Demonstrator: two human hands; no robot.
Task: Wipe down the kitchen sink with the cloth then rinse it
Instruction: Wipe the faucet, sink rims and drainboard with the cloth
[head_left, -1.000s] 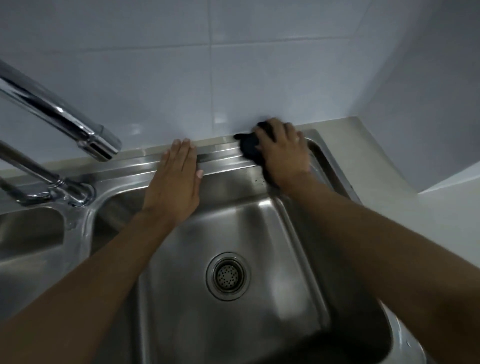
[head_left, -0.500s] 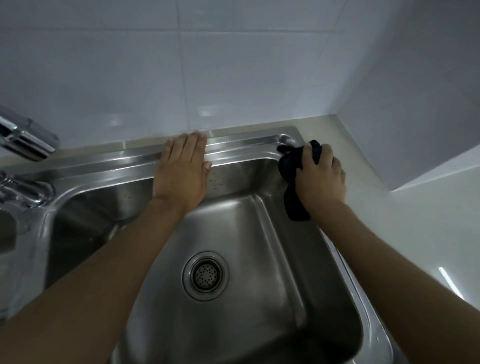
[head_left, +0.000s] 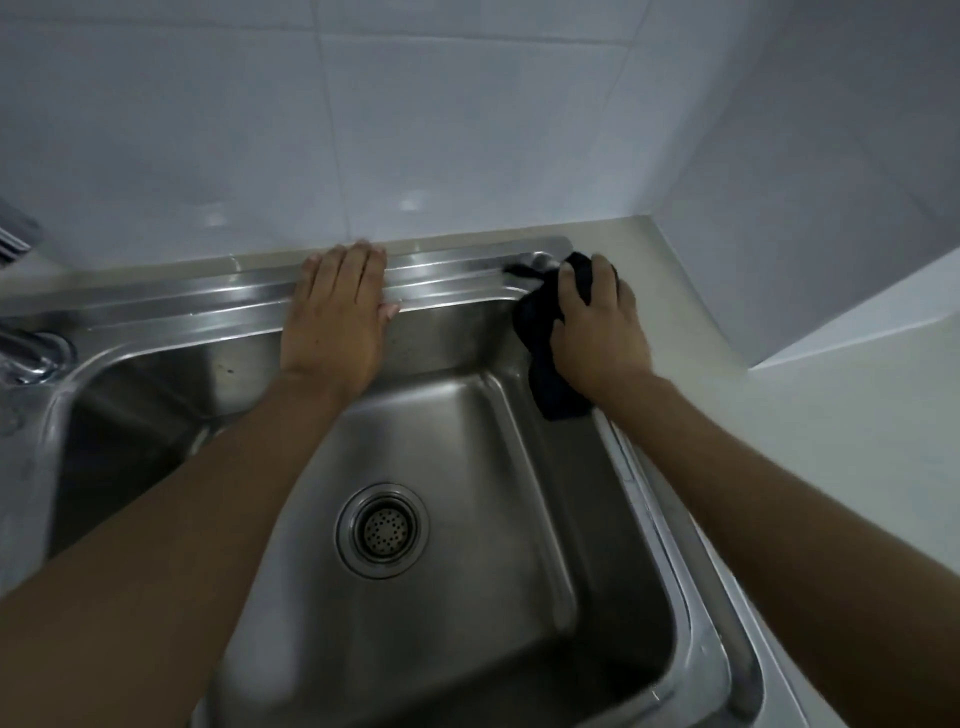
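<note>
Black cloth (head_left: 545, 332) sits bunched in the right hand's (head_left: 597, 327) closed grip at the sink's (head_left: 457, 275) far right corner, while the left hand (head_left: 335, 317) lies flat and open on the far rim.

left hand (head_left: 332, 317): flat, palm down | right hand (head_left: 597, 322): fingers curled in a closed grip
</note>
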